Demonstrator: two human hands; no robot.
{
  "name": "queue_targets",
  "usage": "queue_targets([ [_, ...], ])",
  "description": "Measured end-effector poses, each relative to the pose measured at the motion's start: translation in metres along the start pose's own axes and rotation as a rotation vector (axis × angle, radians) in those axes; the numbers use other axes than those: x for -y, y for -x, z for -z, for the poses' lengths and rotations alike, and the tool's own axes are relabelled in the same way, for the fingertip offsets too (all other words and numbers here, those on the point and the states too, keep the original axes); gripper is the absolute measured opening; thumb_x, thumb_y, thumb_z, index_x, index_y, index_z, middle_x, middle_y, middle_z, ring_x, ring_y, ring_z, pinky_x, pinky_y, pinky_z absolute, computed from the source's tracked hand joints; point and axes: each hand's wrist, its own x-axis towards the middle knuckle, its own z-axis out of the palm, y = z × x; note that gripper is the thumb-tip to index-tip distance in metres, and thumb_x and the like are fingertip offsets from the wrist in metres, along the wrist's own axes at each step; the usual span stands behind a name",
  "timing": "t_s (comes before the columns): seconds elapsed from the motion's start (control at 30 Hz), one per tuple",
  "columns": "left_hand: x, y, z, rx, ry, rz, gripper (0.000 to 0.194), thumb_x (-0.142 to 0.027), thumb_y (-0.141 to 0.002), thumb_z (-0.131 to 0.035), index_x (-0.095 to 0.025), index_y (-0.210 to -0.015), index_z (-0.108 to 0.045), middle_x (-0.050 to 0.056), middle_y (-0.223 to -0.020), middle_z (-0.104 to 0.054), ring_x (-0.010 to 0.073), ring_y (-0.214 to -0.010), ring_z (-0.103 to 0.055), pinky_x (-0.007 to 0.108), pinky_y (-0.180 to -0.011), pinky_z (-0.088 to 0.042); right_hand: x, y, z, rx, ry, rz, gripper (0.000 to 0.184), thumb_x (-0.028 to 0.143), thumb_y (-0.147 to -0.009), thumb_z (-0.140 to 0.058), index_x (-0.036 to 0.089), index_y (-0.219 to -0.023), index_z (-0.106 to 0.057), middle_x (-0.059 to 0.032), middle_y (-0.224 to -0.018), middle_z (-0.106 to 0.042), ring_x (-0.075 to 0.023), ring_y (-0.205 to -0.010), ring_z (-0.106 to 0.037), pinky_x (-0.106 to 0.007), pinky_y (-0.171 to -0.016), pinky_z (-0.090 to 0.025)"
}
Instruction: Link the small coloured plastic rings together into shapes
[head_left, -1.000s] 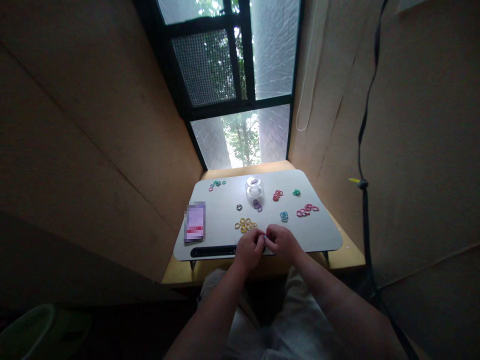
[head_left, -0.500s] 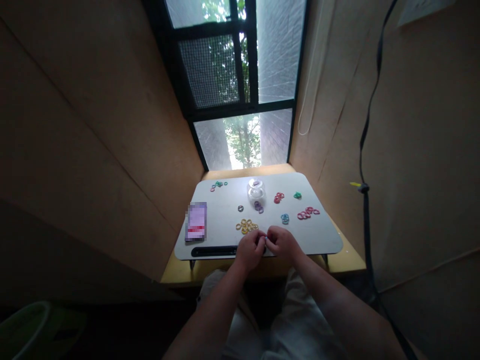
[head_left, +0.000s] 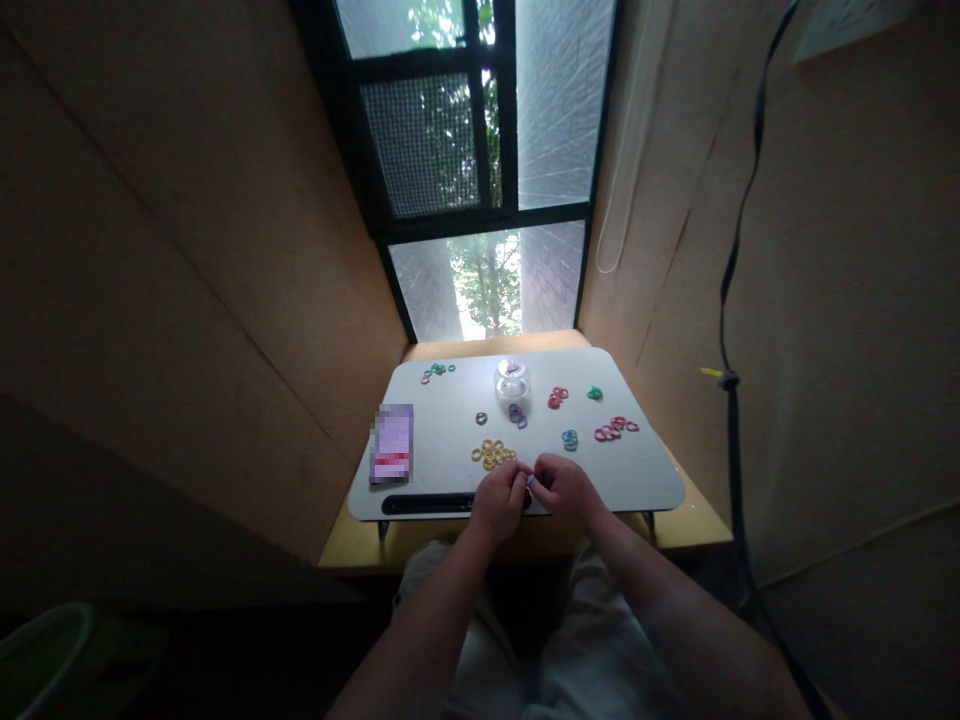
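My left hand (head_left: pixel 501 497) and my right hand (head_left: pixel 561 484) meet at the front of a white lap table (head_left: pixel 442 410), fingers closed in a pinch. Between the fingertips shows a bit of a small light-blue band (head_left: pixel 531 480), mostly hidden. Just beyond my left hand lies a cluster of yellow bands (head_left: pixel 492 452). Past my right hand are a small pile of blue bands (head_left: pixel 570 439) and a spread of pinkish-red bands (head_left: pixel 616 430). Farther back sit purple bands (head_left: pixel 517 415), a dark band (head_left: pixel 481 418), red bands (head_left: pixel 557 397) and a green pile (head_left: pixel 595 393).
A clear round jar (head_left: pixel 512 382) stands near the back middle. At the left lies a phone (head_left: pixel 393 445) with a blurred screen; green and pink bands (head_left: pixel 437 372) are behind it. A black slot (head_left: pixel 427 503) runs along the front edge. Walls close in both sides; a dark cord (head_left: pixel 731 440) hangs right.
Both hands stay almost in place, with a slight shift of the fingers. A little more of the light-blue band shows between them. The things on the table have not moved.
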Motion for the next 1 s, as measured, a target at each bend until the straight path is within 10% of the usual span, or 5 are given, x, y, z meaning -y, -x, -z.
queue_targets([
  [1.0,-0.0041,0.0012,0.0021,0.006,-0.049,-0.006,0.021,-0.026,-0.09,-0.044,-0.022,-0.092,-0.064,0.002,-0.086,-0.067,0.0161,-0.082,-0.059,0.027,-0.074,-0.044,0.0002,-0.0006,0.0003,0.001,0.022,0.011,0.016,0.022,-0.076,-0.056,0.02,-0.063,-0.048,0.0019,-0.061,-0.052,-0.0117,-0.058,-0.045,-0.023,-0.056,-0.031],
])
